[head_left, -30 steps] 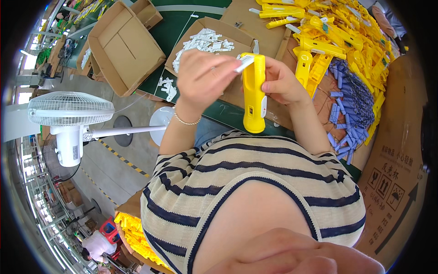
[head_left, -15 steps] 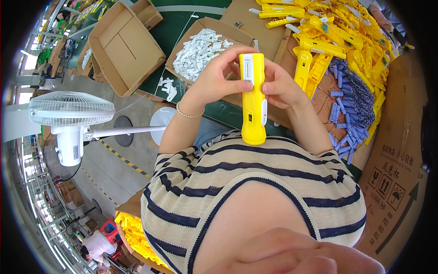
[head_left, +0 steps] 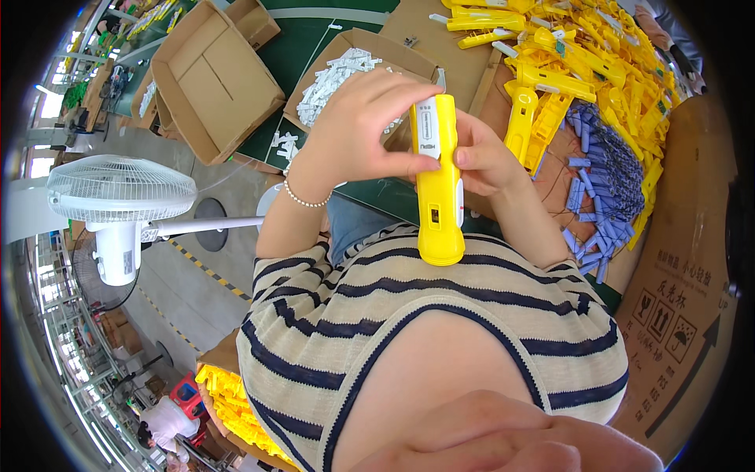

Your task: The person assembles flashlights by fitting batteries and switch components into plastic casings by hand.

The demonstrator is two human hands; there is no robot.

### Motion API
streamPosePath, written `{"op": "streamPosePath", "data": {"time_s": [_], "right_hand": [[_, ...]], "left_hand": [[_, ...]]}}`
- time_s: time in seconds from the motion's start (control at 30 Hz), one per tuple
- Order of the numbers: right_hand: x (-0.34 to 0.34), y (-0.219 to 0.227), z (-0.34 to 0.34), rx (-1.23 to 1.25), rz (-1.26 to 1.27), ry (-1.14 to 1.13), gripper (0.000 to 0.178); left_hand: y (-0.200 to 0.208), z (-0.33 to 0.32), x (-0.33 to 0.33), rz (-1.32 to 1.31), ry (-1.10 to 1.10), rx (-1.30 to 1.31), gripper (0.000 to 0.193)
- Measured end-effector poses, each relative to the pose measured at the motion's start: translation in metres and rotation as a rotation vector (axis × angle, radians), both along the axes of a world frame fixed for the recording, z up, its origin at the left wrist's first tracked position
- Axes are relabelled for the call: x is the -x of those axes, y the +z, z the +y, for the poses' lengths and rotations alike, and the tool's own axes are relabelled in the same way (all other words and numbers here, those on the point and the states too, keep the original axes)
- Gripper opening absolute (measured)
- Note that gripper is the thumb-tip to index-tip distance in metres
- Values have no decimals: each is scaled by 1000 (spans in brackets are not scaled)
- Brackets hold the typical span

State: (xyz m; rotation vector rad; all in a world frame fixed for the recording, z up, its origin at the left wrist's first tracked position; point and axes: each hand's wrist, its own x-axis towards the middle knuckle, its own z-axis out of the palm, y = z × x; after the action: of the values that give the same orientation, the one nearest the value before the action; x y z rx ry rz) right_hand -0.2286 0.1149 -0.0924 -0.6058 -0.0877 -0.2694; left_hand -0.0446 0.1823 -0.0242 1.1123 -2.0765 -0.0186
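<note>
A yellow flashlight casing (head_left: 440, 212) stands nearly upright in the picture, its round wide end toward my chest. It carries a white panel near its far end, a small dark square opening lower down and a white piece on its right side. My left hand (head_left: 350, 130) grips its far part, the thumb lying across the front below the white panel and the fingers over the far end. From the other side my right hand (head_left: 489, 161) holds it, thumb against the right edge. The fingers behind the casing are hidden.
Behind my left hand is a cardboard box of small white plastic parts (head_left: 334, 79). A pile of yellow casings (head_left: 582, 63) and blue wired cylinders (head_left: 602, 169) lies at the right. A white fan (head_left: 122, 189) and an open cardboard box (head_left: 216, 79) stand left.
The casing has come slightly nearer my chest and tilted, showing more of its round end. My left hand has turned, its fingers now reaching over the far end.
</note>
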Motion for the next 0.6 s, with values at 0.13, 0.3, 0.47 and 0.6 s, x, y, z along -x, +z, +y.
{"op": "streamPosePath", "data": {"time_s": [0.13, 0.3, 0.47, 0.6], "right_hand": [[-1, 1, 5, 54, 41, -32, 66], [-3, -3, 7, 77, 41, 73, 65], [-5, -4, 8, 67, 38, 38, 68], [-5, 2, 9, 53, 12, -1, 68]], "left_hand": [[4, 6, -7, -31, 0, -21, 44], [14, -1, -24, 98, -185, -60, 34], [2, 3, -21, 57, -114, 12, 25], [1, 14, -18, 176, 26, 184, 17]]}}
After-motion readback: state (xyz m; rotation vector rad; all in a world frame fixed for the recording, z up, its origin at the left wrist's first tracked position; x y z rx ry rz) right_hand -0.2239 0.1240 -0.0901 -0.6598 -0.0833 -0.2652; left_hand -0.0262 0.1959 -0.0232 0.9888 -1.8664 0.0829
